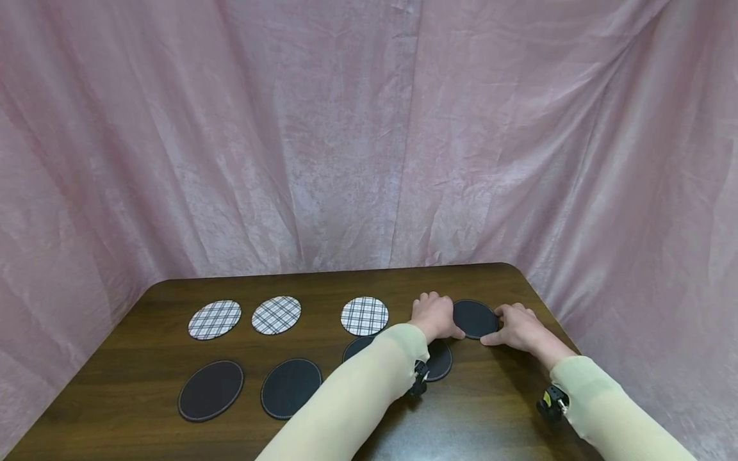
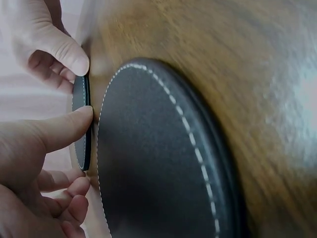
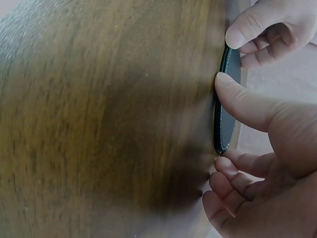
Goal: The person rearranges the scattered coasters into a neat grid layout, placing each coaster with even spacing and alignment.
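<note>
A round black coaster (image 1: 475, 319) with pale edge stitching lies near the table's right back corner, between my two hands. My left hand (image 1: 434, 317) holds its left side, thumb on the front edge and index finger curled at the side. From the right, my right hand (image 1: 514, 328) grips it the same way, its thumb (image 3: 235, 96) on the front rim. The wrist views show this held coaster (image 2: 80, 144) almost edge-on, close to the wood. Another stitched black coaster (image 2: 148, 148) lies flat just in front of it, partly behind my left wrist in the head view.
Three white plaid round coasters (image 1: 364, 315) form a row along the back of the brown wooden table (image 1: 323, 288). In front are more black coasters (image 1: 211, 390), one partly covered by my left sleeve (image 1: 369, 397). A pink curtain (image 1: 346, 128) hangs behind the table.
</note>
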Demonstrator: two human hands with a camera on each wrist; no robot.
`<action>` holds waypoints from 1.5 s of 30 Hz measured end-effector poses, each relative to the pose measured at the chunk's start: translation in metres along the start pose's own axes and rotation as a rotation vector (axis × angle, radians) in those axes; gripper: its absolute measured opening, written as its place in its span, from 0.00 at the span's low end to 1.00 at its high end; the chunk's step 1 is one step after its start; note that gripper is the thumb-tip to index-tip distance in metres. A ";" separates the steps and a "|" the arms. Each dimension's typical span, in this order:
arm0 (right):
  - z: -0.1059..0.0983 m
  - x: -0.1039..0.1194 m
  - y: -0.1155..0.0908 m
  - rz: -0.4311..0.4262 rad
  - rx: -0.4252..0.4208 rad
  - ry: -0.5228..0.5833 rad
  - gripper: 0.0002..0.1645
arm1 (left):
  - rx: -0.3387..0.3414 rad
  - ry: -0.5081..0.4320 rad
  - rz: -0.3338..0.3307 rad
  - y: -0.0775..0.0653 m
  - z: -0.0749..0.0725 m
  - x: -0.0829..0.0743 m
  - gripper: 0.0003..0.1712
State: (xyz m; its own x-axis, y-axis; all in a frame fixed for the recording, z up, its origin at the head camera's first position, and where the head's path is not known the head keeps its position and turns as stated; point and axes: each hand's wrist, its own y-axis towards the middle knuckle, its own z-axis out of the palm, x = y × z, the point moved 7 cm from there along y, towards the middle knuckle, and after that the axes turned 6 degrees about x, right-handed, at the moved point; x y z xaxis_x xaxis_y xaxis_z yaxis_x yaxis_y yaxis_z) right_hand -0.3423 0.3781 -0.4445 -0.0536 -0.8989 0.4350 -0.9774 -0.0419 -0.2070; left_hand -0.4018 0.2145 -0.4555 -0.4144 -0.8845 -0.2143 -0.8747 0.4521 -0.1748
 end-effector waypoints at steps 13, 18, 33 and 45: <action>0.016 -0.015 0.026 0.007 -0.027 0.070 0.57 | -0.007 -0.114 -0.066 -0.009 -0.002 0.009 0.43; 0.017 -0.005 0.021 0.026 -0.014 0.087 0.55 | -0.034 -0.116 -0.059 -0.009 0.001 0.014 0.45; 0.021 0.026 0.030 0.045 -0.004 0.102 0.56 | -0.075 -0.110 -0.064 -0.002 -0.009 0.040 0.43; 0.053 0.010 0.109 -0.016 0.003 0.086 0.64 | -0.064 -0.112 -0.091 -0.024 -0.031 0.070 0.44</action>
State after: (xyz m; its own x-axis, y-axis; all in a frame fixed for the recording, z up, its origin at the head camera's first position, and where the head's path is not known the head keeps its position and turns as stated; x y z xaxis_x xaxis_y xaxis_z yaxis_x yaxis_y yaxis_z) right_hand -0.4384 0.3417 -0.5095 -0.0556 -0.8574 0.5116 -0.9776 -0.0574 -0.2024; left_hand -0.4177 0.1377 -0.4366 -0.3054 -0.9015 -0.3067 -0.9230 0.3594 -0.1373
